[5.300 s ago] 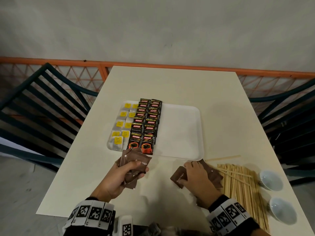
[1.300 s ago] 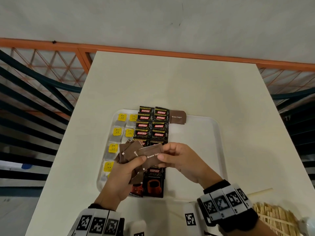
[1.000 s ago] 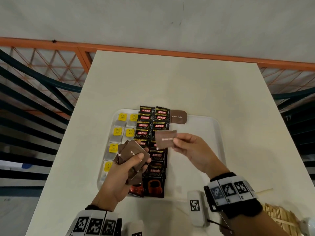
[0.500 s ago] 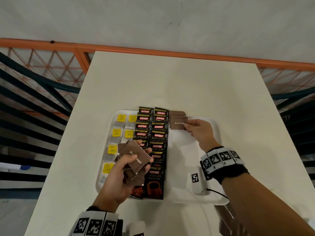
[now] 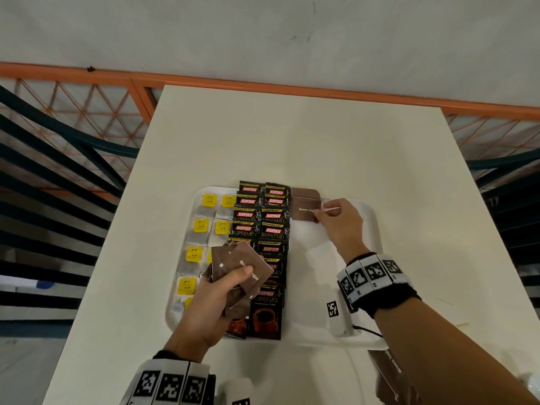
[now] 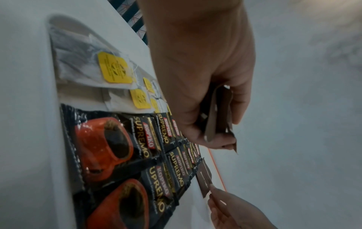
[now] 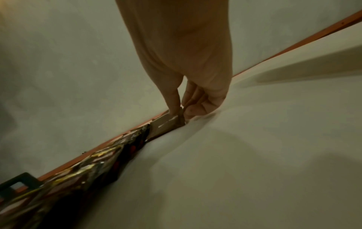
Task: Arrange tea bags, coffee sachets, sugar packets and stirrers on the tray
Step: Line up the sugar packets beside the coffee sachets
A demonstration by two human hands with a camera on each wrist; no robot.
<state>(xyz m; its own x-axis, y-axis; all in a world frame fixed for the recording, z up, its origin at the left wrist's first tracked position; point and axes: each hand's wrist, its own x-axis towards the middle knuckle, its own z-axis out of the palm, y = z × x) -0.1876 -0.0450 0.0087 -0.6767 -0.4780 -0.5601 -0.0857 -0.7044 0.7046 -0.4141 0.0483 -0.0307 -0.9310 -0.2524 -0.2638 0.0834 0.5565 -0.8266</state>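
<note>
brown sugar packet [image 5: 305,210] between right fingertips [image 5: 320,215]

– What's on the white tray [image 5: 368,258]?

– Tea bags [image 5: 201,229] with yellow tags in two columns at its left. Just beside them, black coffee sachets [image 5: 264,229] in two overlapping columns. One brown sugar packet [image 5: 305,193] lies flat at the far end; a second [image 5: 304,211] overlaps it, pinched in my right hand [image 5: 340,222].

– And the rest?

– A fanned brown bunch [image 5: 244,273] gripped in my left hand [image 5: 213,302], above the sachets.

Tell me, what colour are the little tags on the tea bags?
Yellow tags with dark print; clearest in the left wrist view.
</note>
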